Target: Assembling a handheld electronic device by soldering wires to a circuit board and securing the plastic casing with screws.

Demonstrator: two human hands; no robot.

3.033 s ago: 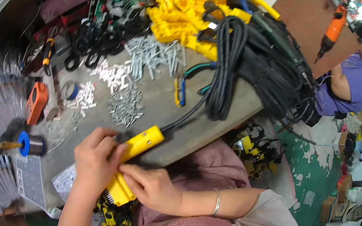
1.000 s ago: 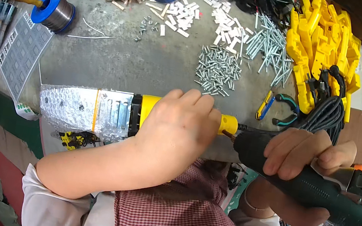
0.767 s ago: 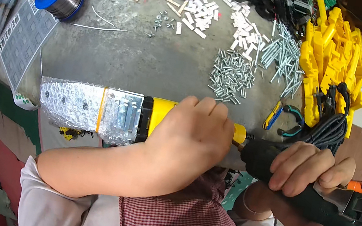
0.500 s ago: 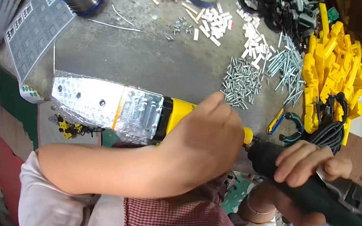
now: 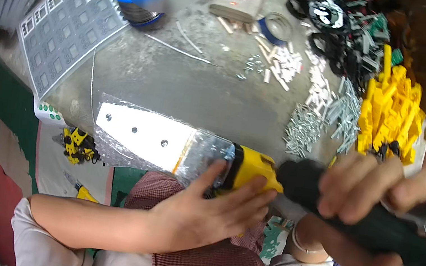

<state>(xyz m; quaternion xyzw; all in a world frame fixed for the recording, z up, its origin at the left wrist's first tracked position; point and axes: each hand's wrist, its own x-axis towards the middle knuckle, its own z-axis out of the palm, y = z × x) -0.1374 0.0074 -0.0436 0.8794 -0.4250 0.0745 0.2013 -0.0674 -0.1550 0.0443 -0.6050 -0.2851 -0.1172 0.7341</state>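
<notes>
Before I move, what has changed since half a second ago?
The left hand has shifted off the top of the yellow handle, toward the person's body and the clear-wrapped end; its fingers are straighter, baring more yellow. The right hand still grips the dark power tool; tip contact is hidden. The screw pile stayed put.

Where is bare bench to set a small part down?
The widest bare patch of bench lies between the film-wrapped tool and the loose wires, with the grey sheet to its left and the short screws to its right. Behind and right of those screws it's crowded: white pieces, long screws and yellow parts.
</notes>
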